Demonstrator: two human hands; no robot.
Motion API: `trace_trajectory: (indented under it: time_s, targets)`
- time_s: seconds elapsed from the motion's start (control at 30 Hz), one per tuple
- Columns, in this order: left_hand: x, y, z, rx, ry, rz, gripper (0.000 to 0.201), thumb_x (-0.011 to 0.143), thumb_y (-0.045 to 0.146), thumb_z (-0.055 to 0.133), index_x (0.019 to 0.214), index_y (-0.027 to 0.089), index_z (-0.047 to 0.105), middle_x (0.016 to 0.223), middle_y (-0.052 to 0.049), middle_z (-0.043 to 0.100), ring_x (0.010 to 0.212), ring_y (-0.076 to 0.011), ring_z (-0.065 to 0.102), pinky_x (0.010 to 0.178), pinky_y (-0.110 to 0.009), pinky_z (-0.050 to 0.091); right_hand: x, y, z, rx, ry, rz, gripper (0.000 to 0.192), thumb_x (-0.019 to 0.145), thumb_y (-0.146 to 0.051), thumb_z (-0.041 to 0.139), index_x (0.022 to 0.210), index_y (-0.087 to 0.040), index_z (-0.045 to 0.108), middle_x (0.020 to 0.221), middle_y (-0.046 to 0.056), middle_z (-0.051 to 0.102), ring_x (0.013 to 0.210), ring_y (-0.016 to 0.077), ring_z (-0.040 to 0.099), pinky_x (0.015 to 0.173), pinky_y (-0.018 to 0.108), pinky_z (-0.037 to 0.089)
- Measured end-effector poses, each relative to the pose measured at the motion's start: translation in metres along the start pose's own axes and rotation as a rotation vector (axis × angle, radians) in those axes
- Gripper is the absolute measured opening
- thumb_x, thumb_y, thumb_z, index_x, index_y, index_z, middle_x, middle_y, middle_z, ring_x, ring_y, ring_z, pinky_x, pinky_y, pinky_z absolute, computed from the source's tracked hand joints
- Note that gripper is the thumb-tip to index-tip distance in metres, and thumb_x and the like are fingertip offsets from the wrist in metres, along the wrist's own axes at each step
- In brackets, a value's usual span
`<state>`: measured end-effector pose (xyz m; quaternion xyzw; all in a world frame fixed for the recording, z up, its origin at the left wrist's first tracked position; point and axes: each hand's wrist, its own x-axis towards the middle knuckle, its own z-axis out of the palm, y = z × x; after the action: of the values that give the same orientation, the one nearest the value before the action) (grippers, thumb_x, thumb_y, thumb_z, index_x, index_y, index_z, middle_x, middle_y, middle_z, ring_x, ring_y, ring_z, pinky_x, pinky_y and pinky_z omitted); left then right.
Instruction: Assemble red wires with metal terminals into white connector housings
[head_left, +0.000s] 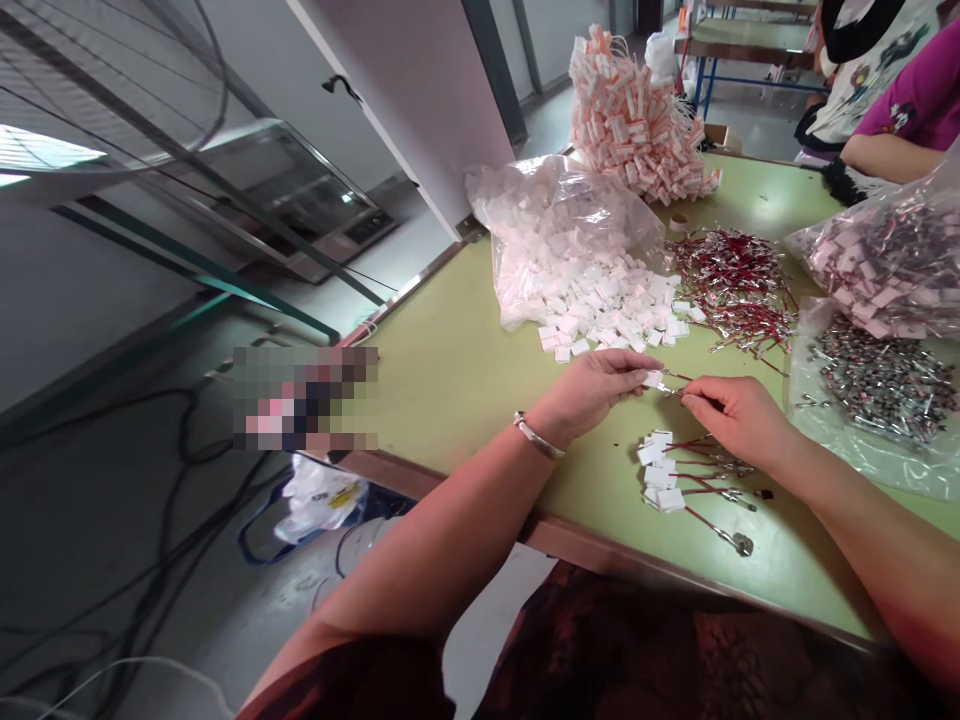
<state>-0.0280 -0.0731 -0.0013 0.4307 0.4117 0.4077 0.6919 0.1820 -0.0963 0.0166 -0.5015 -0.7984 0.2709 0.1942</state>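
Between thumb and fingers, my left hand (600, 392) pinches a small white plastic housing (653, 379). My right hand (731, 415) is closed on a short red wire with metal terminals, whose end (670, 389) meets the housing's right side; how deep it sits I cannot tell. Just below my hands lies a group of white housings with wires (660, 474), their red leads pointing right. Beyond my hands spreads a heap of loose white housings (600, 310), spilling from a clear plastic bag (570, 200). Right of it is a pile of red wires (731, 270).
A clear bag of small metal parts (881, 385) lies at the right, under another filled bag (892, 260). Orange-and-white pieces (630, 120) are stacked at the back of the green table (427, 370). A person in a purple sleeve (911, 95) sits across. Cables (172, 490) cross the floor.
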Motion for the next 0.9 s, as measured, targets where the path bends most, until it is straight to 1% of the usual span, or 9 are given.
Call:
trace_trajectory:
  time_s: [0.23, 0.47, 0.57, 0.63, 0.7, 0.73, 0.8, 0.83, 0.9]
  targets:
    - [-0.001, 0.0, 0.004, 0.259, -0.059, 0.007, 0.017, 0.077, 0.016, 0.067, 0.092, 0.016, 0.073, 0.059, 0.001, 0.062, 0.051, -0.0064, 0.053, 0.048, -0.02, 0.04, 0.0, -0.006, -0.001, -0.235, -0.005, 0.001, 0.026, 0.086, -0.029, 0.044, 0.075, -0.019, 0.066, 0.058, 0.0, 0.059, 0.051, 0.012, 0.043, 0.053, 0.027, 0.029]
    - [0.004, -0.013, 0.015, 0.251, -0.094, -0.081, 0.012, 0.076, 0.012, 0.067, 0.086, 0.012, 0.071, 0.054, 0.001, 0.063, 0.048, -0.0064, 0.056, 0.05, -0.019, 0.046, -0.004, -0.006, 0.008, -0.321, -0.099, -0.056, 0.025, 0.087, -0.024, 0.043, 0.076, -0.018, 0.064, 0.066, 0.003, 0.063, 0.057, 0.0132, 0.048, 0.056, 0.027, 0.029]
    - [0.003, -0.015, 0.017, 0.334, -0.118, -0.103, 0.013, 0.078, 0.015, 0.064, 0.088, 0.012, 0.072, 0.052, 0.002, 0.061, 0.047, -0.0068, 0.055, 0.051, -0.02, 0.047, -0.005, -0.004, 0.012, -0.334, -0.161, -0.049, 0.023, 0.088, -0.023, 0.045, 0.074, -0.017, 0.063, 0.066, 0.004, 0.064, 0.056, 0.013, 0.048, 0.056, 0.026, 0.029]
    - [0.001, -0.009, 0.014, 0.461, -0.119, -0.073, 0.021, 0.08, 0.022, 0.063, 0.097, 0.015, 0.072, 0.056, 0.001, 0.061, 0.046, -0.0069, 0.051, 0.05, -0.021, 0.046, -0.004, -0.003, 0.012, -0.317, -0.149, -0.053, 0.023, 0.088, -0.023, 0.046, 0.076, -0.017, 0.064, 0.069, 0.004, 0.065, 0.059, 0.0135, 0.05, 0.058, 0.027, 0.031]
    - [-0.001, 0.0, 0.005, 0.667, 0.013, 0.055, 0.029, 0.082, 0.031, 0.061, 0.107, 0.019, 0.07, 0.066, 0.0, 0.065, 0.052, -0.0086, 0.052, 0.054, -0.024, 0.047, -0.004, -0.003, 0.009, -0.26, -0.13, -0.081, 0.022, 0.088, -0.023, 0.047, 0.078, -0.017, 0.065, 0.072, 0.004, 0.065, 0.062, 0.0137, 0.052, 0.06, 0.027, 0.034]
    - [-0.001, 0.005, -0.001, 0.787, 0.141, 0.141, 0.031, 0.083, 0.035, 0.06, 0.109, 0.021, 0.07, 0.073, -0.002, 0.066, 0.057, -0.0102, 0.053, 0.059, -0.026, 0.047, -0.004, -0.003, 0.007, -0.221, -0.142, -0.113, 0.022, 0.088, -0.023, 0.047, 0.077, -0.018, 0.066, 0.071, 0.003, 0.065, 0.063, 0.0135, 0.053, 0.061, 0.027, 0.035]
    - [0.0, 0.013, -0.015, 1.013, 0.452, 0.275, 0.028, 0.084, 0.037, 0.058, 0.1, 0.018, 0.071, 0.081, -0.005, 0.066, 0.071, -0.0147, 0.057, 0.07, -0.03, 0.048, -0.003, -0.003, 0.003, -0.142, -0.205, -0.199, 0.022, 0.087, -0.025, 0.05, 0.076, -0.019, 0.067, 0.07, 0.002, 0.063, 0.064, 0.013, 0.053, 0.063, 0.026, 0.038]
    - [0.002, 0.015, -0.02, 1.111, 0.538, 0.275, 0.027, 0.084, 0.037, 0.057, 0.094, 0.016, 0.071, 0.082, -0.006, 0.065, 0.075, -0.0167, 0.057, 0.073, -0.031, 0.048, -0.003, -0.002, 0.001, -0.102, -0.22, -0.23, 0.021, 0.087, -0.026, 0.052, 0.075, -0.019, 0.068, 0.07, 0.002, 0.062, 0.064, 0.0126, 0.054, 0.063, 0.026, 0.039]
    - [0.006, 0.016, -0.027, 1.279, 0.581, 0.209, 0.029, 0.084, 0.04, 0.057, 0.088, 0.014, 0.069, 0.084, -0.008, 0.063, 0.08, -0.0204, 0.057, 0.076, -0.034, 0.047, 0.0, 0.002, -0.003, -0.065, -0.16, -0.207, 0.023, 0.087, -0.028, 0.051, 0.073, -0.02, 0.068, 0.071, 0.002, 0.061, 0.064, 0.0123, 0.054, 0.064, 0.026, 0.04]
